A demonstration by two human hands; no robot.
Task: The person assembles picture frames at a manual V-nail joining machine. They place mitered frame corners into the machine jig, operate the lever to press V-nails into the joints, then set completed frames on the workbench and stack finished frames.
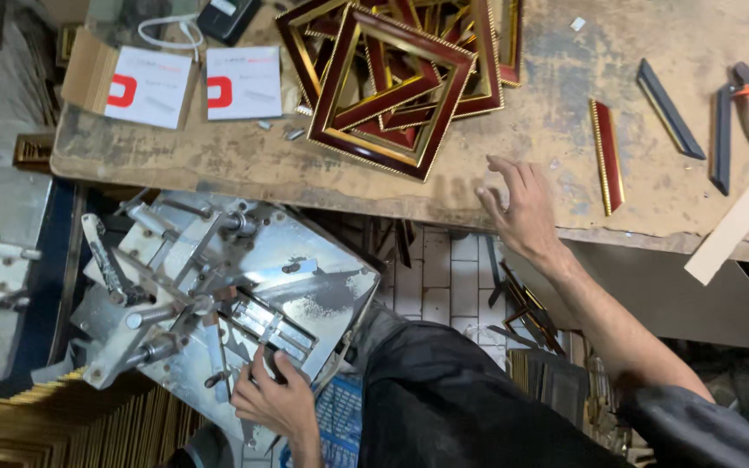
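Nearest, at 7 o'clock, our left hand (pixel 272 400) has fingers curled on a dark part of the metal frame-joining machine (pixel 218 286); we keep it steady. Further, at 1 o'clock, our right hand (pixel 522 208) spreads wide and empty on the workbench (pixel 218 156), near the loose red-gold moulding strip (pixel 607 154); stacked frames (pixel 392 78) at 12

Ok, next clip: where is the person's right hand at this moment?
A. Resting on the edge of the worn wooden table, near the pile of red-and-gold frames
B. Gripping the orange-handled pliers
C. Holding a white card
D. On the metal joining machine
A. The right hand lies open on the table edge beside the stacked frames; the left hand is at the metal machine.
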